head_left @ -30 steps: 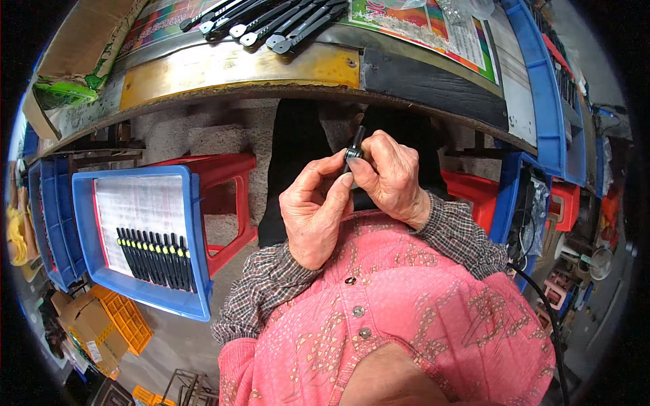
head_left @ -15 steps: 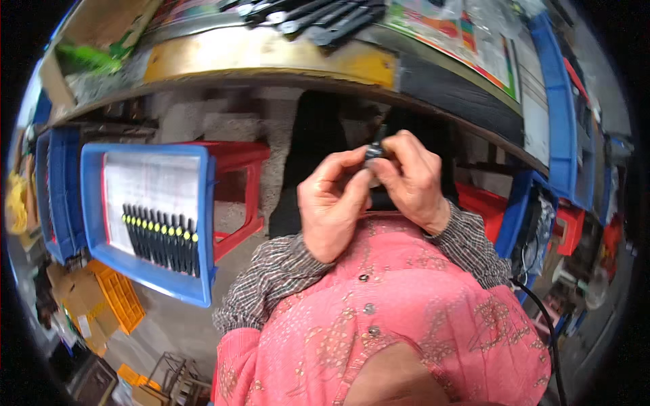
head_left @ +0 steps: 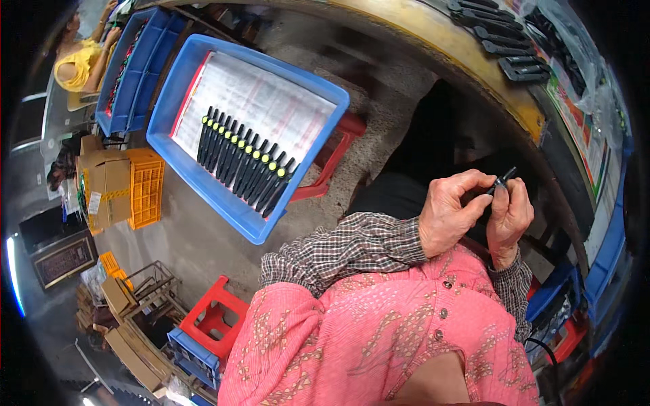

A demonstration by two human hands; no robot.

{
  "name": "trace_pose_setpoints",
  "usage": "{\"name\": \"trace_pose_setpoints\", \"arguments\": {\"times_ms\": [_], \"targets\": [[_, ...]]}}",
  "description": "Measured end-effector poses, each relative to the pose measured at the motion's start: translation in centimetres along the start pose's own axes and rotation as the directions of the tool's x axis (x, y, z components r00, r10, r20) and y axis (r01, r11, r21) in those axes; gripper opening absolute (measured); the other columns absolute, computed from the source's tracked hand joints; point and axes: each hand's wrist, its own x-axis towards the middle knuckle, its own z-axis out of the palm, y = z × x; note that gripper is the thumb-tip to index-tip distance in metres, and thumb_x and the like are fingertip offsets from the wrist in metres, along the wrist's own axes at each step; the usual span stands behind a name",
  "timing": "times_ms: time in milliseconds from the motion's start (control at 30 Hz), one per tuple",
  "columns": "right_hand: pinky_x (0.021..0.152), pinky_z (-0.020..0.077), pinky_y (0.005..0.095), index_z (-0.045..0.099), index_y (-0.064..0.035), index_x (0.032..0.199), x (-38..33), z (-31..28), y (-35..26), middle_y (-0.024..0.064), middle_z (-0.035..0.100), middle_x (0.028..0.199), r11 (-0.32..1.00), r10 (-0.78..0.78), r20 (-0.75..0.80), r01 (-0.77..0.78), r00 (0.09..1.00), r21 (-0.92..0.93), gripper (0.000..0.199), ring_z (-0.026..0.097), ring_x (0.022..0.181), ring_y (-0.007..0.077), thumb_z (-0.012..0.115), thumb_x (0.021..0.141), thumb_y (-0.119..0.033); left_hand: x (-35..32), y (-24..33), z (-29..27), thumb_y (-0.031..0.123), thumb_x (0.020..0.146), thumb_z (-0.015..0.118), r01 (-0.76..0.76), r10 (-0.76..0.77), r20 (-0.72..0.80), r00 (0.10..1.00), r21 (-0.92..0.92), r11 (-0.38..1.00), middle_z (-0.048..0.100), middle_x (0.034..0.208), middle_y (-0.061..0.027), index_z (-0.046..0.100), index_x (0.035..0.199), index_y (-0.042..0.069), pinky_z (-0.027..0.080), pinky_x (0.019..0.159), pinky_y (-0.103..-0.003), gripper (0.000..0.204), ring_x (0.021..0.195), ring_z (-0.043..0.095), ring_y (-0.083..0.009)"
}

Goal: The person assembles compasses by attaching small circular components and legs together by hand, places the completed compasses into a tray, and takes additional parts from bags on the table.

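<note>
In front of my chest, my left hand [head_left: 452, 211] and my right hand [head_left: 510, 218] meet at their fingertips. Between them is a small black rod-shaped part [head_left: 502, 181], pinched by thumb and forefinger on both sides. Its tip pokes out beyond my right fingers, while much of it is covered by them. To my left, a blue plastic tray [head_left: 166, 111] holds a row of slim black pieces [head_left: 240, 155], each with a yellow-green round spot near one end. They lie side by side on a printed sheet [head_left: 264, 88].
The tray rests on a red stool [head_left: 332, 159]. A workbench edge [head_left: 467, 57] curves past at upper right, bearing black parts [head_left: 504, 40] and plastic bags. Leftward are an orange crate [head_left: 145, 189], cardboard boxes [head_left: 108, 189], another red stool [head_left: 215, 317] and a person in yellow [head_left: 80, 64].
The view has swung left, so the tray sits nearer the middle and my hands farther right. Both hands keep hold of the black part, its tip now more visible.
</note>
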Motion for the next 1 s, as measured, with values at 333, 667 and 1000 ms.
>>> {"name": "trace_pose_setpoints", "arguments": {"times_ms": [333, 667, 1000], "targets": [[0.049, 0.0365, 0.0318, 0.05, -0.0001, 0.081, 0.3, 0.3, -0.5, 0.0098, 0.042, 0.067, 0.995, 0.092, 0.068, -0.095, 0.993, 0.037, 0.025, 0.047, 0.054, 0.022, 0.053, 0.093, -0.021, 0.2, 0.9, -0.4, 0.001, 0.086, 0.057, -0.02, 0.021, -0.031, 0.999, 0.02, 1.0, 0.058, 0.083, 0.0013, 0.058, 0.109, -0.002, 0.041, 0.051, -0.016, 0.023, 0.061, 0.05, -0.0001], [0.051, 0.0381, 0.0329, 0.051, 0.0007, 0.087, 1.0, 0.6, -1.3, 0.0107, 0.044, 0.071, 0.999, 0.003, 0.099, -0.007, 0.995, 0.033, 0.018, 0.049, 0.058, 0.025, 0.056, 0.091, -0.016, 0.0, 1.0, -1.4, 0.001, 0.086, 0.057, -0.029, 0.03, -0.025, 0.999, 0.043, 0.999, 0.058, 0.08, 0.001, 0.058, 0.109, -0.002, 0.042, 0.051, -0.016, 0.023, 0.06, 0.05, -0.0006], [0.048, 0.0375, 0.0325, 0.051, 0.0, 0.082, 0.0, 1.1, -0.1, 0.0104, 0.045, 0.068, 1.0, 0.012, 0.042, -0.013, 0.999, 0.021, 0.018, 0.048, 0.053, 0.0235, 0.054, 0.091, -0.015, -0.3, 0.5, -0.9, 0.002, 0.086, 0.057, -0.028, 0.034, -0.061, 0.998, 0.092, 0.995, 0.058, 0.08, 0.0008, 0.058, 0.108, -0.003, 0.042, 0.051, -0.017, 0.023, 0.061, 0.05, -0.0006]]}}
